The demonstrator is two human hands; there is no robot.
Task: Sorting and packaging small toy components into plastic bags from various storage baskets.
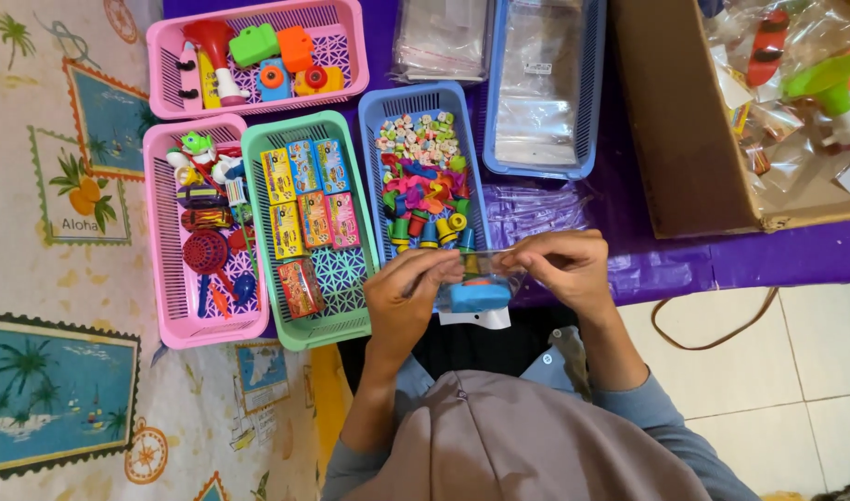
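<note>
Head view, looking straight down. Both hands meet at the near edge of the purple surface point(778, 255) and share one item — a small clear plastic bag point(476, 278) with a blue toy point(480, 296) inside it.

Left hand point(405, 299): fingers curled, pinching the bag's left upper edge. Right hand point(564, 264): fingers bent, gripping the bag's right upper edge. Neither hand is free.

The bag lies directly between the two hands, touching both and equally near each; its long axis, like the toy's, runs side to side from one hand to the other. The toy sits low in the bag, just below the fingertips. A white card point(474, 318) shows beneath it.

Just beyond the hands stands a blue basket point(369, 167) of small coloured pieces. Further to the left-hand side are a green basket point(351, 320) of small boxes and a pink basket point(160, 278) of mixed toys — a second pink basket point(165, 65) lies behind those. Beyond the right hand: a blue tray point(546, 88) of clear bags, and a cardboard box point(685, 130) well apart to the right.
</note>
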